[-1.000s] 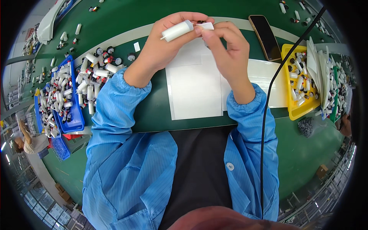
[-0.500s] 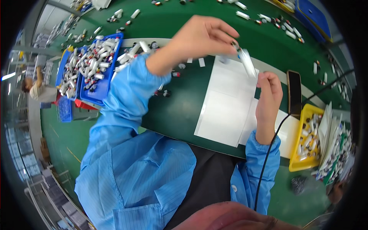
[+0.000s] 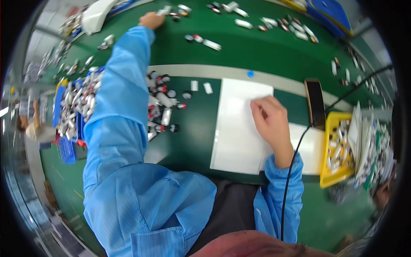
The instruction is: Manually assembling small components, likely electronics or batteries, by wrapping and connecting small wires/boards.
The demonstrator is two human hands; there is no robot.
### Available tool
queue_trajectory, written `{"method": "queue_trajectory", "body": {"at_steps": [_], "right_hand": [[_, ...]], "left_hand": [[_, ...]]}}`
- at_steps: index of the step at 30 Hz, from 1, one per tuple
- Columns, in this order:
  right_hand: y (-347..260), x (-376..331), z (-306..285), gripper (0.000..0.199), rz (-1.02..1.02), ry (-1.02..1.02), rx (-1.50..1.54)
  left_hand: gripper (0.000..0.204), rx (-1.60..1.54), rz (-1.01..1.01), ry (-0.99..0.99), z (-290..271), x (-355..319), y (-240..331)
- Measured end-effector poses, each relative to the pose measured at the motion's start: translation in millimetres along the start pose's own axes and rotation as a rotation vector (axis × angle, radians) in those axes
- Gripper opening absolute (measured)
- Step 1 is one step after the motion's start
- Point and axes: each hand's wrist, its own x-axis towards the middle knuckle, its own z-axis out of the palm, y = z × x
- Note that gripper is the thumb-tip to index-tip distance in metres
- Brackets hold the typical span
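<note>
My left hand point(image 3: 153, 20) is stretched out to the far left over the green surface. Its fingers are closed at a small white cylindrical part point(image 3: 164, 10), though their tips are partly hidden. Over the white sheets point(image 3: 239, 128) in front of me, my right hand point(image 3: 271, 120) is curled with its fingers closed; whatever lies inside them is hidden. Between the hands, a white cylinder with a red and black end point(image 3: 209, 44) lies on the far green surface. A small blue cap-like piece point(image 3: 250, 74) rests on the pale strip just beyond the sheets.
Many white, red and black parts point(image 3: 165, 99) are heaped beside my left sleeve, next to a filled blue bin point(image 3: 79, 111). A phone point(image 3: 315, 103) and a yellow bin point(image 3: 336, 180) stand to the right. A black cable point(image 3: 299, 158) crosses my right forearm.
My left hand has swung from above the white sheets to the far left, without the white cylinder it held there. My right hand has moved slightly left and lower, and its fingers have curled.
</note>
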Motion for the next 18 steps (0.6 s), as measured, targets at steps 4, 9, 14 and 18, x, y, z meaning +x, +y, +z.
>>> {"method": "queue_trajectory", "body": {"at_steps": [4, 9, 14, 18], "right_hand": [[13.0, -4.4, -31.4, 0.008, 0.023, 0.105, -0.026], [6.9, -21.4, -13.5, 0.016, 0.027, -0.199, -0.119], [-4.5, -29.7, -8.4, 0.023, -0.01, -0.183, -0.27], [5.6, -30.9, -12.5, 0.024, 0.091, -0.208, -0.241]], "left_hand": [[0.055, 0.009, 0.181, 0.178, 19.5, 39.0, -66.8], [0.061, -1.052, 0.268, -0.201, -124.3, -79.3, 33.7], [0.043, -1.466, 0.31, -0.478, -205.9, -212.5, 90.1], [0.039, -2.01, 0.359, -0.802, -206.3, -317.2, 151.4]]}}
